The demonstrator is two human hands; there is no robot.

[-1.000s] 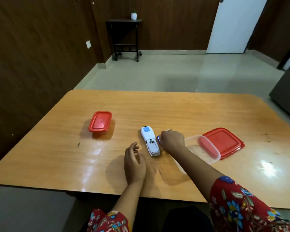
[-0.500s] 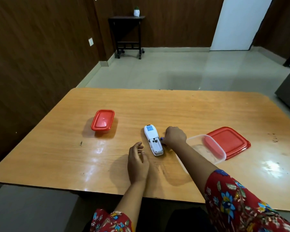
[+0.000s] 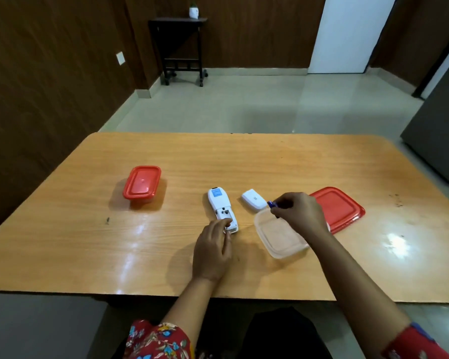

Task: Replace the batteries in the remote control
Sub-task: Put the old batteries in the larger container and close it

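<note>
A white remote control (image 3: 221, 206) lies face down on the wooden table (image 3: 244, 164), its battery compartment uncovered. The white battery cover (image 3: 253, 199) lies just right of it. My left hand (image 3: 213, 250) touches the remote's near end with its fingertips. My right hand (image 3: 300, 212) pinches a small blue battery (image 3: 272, 204) above the far rim of a clear open container (image 3: 278, 237).
A red lid (image 3: 340, 206) lies right of the clear container, partly behind my right hand. A small closed container with a red lid (image 3: 142, 183) stands at the left. A dark side table (image 3: 182, 47) stands on the floor by the far wall.
My right hand has lifted away from the remote with a blue battery and moved right, over the clear container. My left hand slid forward onto the remote's near end. The battery cover has come into sight.
</note>
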